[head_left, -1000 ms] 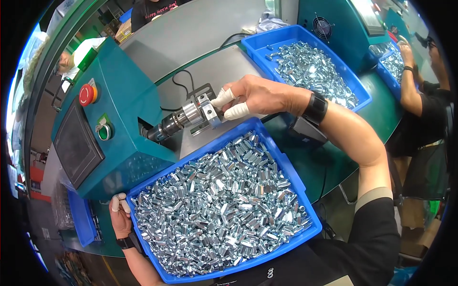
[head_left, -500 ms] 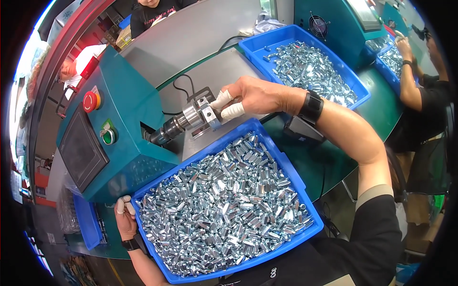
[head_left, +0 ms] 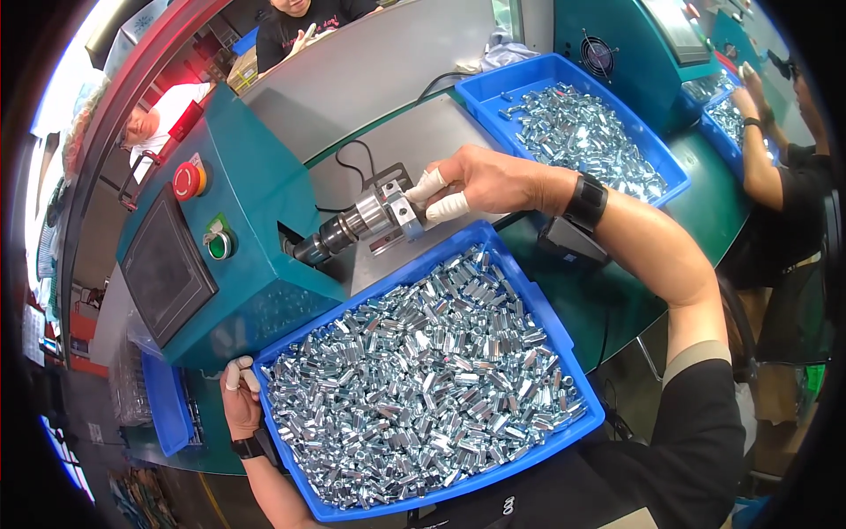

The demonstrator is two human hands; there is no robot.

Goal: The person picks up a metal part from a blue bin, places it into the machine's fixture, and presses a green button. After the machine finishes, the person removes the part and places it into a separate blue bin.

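My right hand (head_left: 498,187), with pale finger cots on thumb and forefinger, reaches to the free end of a steel clamping fixture (head_left: 403,210). The fingertips close in a pinch there; any piece between them is hidden. A dark cylindrical spindle (head_left: 328,242) joins the fixture to a teal machine (head_left: 256,181). My left hand (head_left: 240,398), also in finger cots, has its fingers curled beside the left corner of a large blue tray (head_left: 553,331). What those fingers hold, if anything, cannot be made out. Shiny hexagonal metal pieces (head_left: 423,388) heap up inside this tray.
A second blue tray (head_left: 476,95) of metal pieces stands at the back right, near another teal machine (head_left: 617,62). A narrow blue tray (head_left: 166,410) lies at left. The machine carries a red stop button (head_left: 188,181) and green button (head_left: 218,245). Co-workers sit behind and at right.
The whole view has shifted, so the scene sits slightly farther right. My right hand stays at the fixture's end and my left by the tray corner. A co-worker's hand behind the partition has come up.
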